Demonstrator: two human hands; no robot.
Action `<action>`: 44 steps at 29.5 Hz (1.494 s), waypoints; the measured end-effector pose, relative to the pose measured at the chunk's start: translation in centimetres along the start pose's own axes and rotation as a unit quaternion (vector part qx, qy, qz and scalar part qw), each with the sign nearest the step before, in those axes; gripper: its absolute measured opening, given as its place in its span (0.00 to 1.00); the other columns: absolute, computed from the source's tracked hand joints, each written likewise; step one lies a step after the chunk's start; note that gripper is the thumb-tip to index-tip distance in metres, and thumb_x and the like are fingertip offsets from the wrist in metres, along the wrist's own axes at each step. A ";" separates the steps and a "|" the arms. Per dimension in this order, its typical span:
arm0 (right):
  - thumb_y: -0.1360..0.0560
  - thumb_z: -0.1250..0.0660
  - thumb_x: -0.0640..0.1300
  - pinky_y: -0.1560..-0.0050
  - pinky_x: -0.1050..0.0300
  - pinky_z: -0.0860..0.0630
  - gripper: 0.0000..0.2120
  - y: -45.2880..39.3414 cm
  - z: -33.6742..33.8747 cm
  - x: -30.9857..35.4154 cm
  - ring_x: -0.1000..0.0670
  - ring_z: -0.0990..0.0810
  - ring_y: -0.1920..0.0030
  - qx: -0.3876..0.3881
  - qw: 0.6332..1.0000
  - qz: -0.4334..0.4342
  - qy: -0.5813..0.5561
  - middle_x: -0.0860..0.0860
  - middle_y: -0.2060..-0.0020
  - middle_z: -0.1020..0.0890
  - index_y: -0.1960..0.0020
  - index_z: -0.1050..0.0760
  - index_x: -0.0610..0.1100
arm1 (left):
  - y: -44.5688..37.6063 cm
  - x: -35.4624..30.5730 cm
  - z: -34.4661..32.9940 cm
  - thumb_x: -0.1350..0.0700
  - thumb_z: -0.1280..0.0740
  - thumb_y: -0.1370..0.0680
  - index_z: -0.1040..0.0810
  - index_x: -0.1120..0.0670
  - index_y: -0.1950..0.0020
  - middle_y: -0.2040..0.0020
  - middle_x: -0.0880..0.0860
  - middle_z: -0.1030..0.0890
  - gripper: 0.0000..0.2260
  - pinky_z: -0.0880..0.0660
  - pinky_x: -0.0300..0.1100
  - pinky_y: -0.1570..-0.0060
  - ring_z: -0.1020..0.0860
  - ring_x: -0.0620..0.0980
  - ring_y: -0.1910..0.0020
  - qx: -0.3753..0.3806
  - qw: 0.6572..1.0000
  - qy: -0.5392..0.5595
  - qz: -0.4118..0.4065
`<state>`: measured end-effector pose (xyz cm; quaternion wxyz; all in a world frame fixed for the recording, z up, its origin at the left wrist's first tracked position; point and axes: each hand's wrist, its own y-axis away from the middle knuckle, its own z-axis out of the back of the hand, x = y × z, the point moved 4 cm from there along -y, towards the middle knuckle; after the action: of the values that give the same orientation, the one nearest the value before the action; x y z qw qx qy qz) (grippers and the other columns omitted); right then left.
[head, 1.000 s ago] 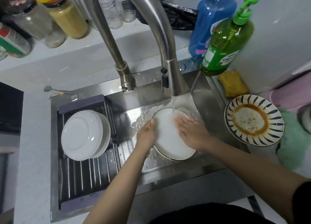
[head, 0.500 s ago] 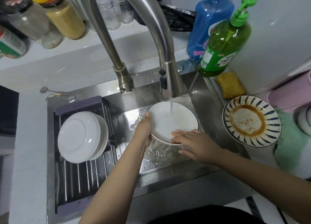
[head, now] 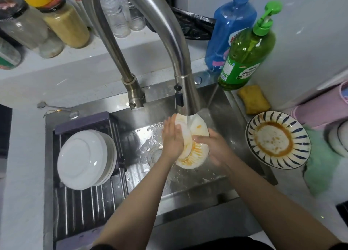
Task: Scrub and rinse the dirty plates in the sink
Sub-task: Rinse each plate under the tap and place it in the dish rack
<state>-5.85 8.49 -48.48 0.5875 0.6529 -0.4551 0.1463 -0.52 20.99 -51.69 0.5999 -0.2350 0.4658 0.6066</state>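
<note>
Orange sauce streaks on white plate (head: 195,152), held tilted on edge in sink (head: 222,110) under running faucet (head: 186,99). Left hand (head: 172,138) flat against plate's left side, fingers straight. Right hand (head: 214,148) holds right rim, fingers curled over edge. Step in hand: rinsing and rubbing off residue. Clean white plates (head: 82,159) stacked on rack (head: 79,208) at left. Striped plate (head: 277,139) with brown sauce waits on tabletop (head: 22,174), right of sink. Next move likely: turn plate under stream, keep firm grip on wet rim, then rack.
</note>
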 end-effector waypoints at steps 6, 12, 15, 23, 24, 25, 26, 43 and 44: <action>0.32 0.32 0.34 0.47 0.43 0.22 0.24 -0.3 0.8 0.3 0.37 0.21 0.47 0.024 0.996 -0.063 -0.052 0.34 0.44 0.22 0.36 0.28 0.32 | 0.7 -0.5 -0.2 0.44 0.57 0.19 0.42 0.52 0.23 0.23 0.53 0.40 0.26 0.53 0.50 0.24 0.48 0.53 0.22 0.051 0.984 -0.123 -0.121; 0.31 0.32 0.32 0.58 0.49 0.19 0.17 -0.2 0.6 0.3 0.43 0.16 0.56 0.047 0.996 -0.072 -0.021 0.40 0.53 0.17 0.43 0.24 0.36 | -1.2 0.4 1.4 0.49 0.53 0.16 0.30 0.54 0.29 0.33 0.55 0.27 0.21 0.34 0.54 0.33 0.30 0.54 0.33 0.045 0.995 -0.060 -0.067; 0.36 0.30 0.36 0.53 0.47 0.20 0.25 -0.5 0.5 0.0 0.41 0.18 0.53 0.037 0.996 -0.077 -0.030 0.39 0.50 0.18 0.39 0.25 0.35 | 0.2 -1.1 0.2 0.50 0.52 0.17 0.30 0.57 0.29 0.31 0.57 0.27 0.21 0.41 0.54 0.28 0.33 0.55 0.30 0.074 0.988 -0.072 -0.116; 0.28 0.33 0.33 0.52 0.47 0.24 0.12 -0.4 -0.1 -0.4 0.42 0.18 0.57 0.026 0.998 -0.061 0.022 0.41 0.56 0.17 0.45 0.22 0.37 | -0.1 -1.5 0.7 0.52 0.54 0.16 0.25 0.59 0.37 0.40 0.58 0.23 0.21 0.35 0.51 0.35 0.28 0.57 0.38 0.023 0.997 0.017 -0.069; 0.29 0.32 0.34 0.50 0.44 0.25 0.13 -0.5 -0.1 -0.3 0.41 0.19 0.55 0.027 0.998 -0.061 0.021 0.40 0.55 0.18 0.44 0.23 0.37 | -0.2 -1.5 0.4 0.52 0.54 0.17 0.25 0.60 0.38 0.41 0.60 0.23 0.22 0.36 0.54 0.34 0.28 0.58 0.38 0.031 0.996 0.013 -0.079; 0.29 0.31 0.34 0.48 0.42 0.25 0.15 -0.5 -0.1 -0.4 0.40 0.19 0.54 0.026 0.998 -0.061 0.023 0.39 0.54 0.18 0.43 0.23 0.36 | -0.3 -1.5 0.4 0.52 0.54 0.16 0.25 0.60 0.38 0.40 0.60 0.23 0.21 0.37 0.54 0.33 0.28 0.58 0.38 0.035 0.996 0.014 -0.082; 0.29 0.31 0.34 0.46 0.41 0.25 0.15 -0.4 -0.2 -0.3 0.40 0.19 0.53 0.025 0.997 -0.061 0.030 0.39 0.53 0.18 0.42 0.23 0.36 | -0.6 -1.4 0.6 0.53 0.54 0.16 0.25 0.59 0.38 0.39 0.59 0.24 0.21 0.37 0.50 0.33 0.29 0.57 0.37 0.037 0.997 0.024 -0.066; 0.29 0.34 0.28 0.55 0.48 0.19 0.16 1.0 0.0 1.3 0.41 0.16 0.54 0.109 0.985 -0.028 0.127 0.40 0.53 0.16 0.42 0.25 0.34 | -1.9 -1.1 3.2 0.39 0.46 0.20 0.27 0.53 0.50 0.51 0.52 0.24 0.19 0.30 0.43 0.53 0.25 0.49 0.52 0.140 0.990 -0.008 -0.033; 0.28 0.34 0.28 0.57 0.51 0.19 0.15 0.9 -0.1 1.7 0.43 0.16 0.55 0.126 0.981 -0.026 0.143 0.42 0.55 0.15 0.42 0.24 0.35 | -2.1 -1.1 3.7 0.40 0.44 0.19 0.27 0.54 0.55 0.57 0.51 0.24 0.18 0.31 0.42 0.57 0.25 0.48 0.58 0.125 0.992 0.026 -0.019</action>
<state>-5.56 7.92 -46.62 0.5631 0.7054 -0.3272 0.2797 2.67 23.23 -49.62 0.6236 -0.1825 0.5488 0.5259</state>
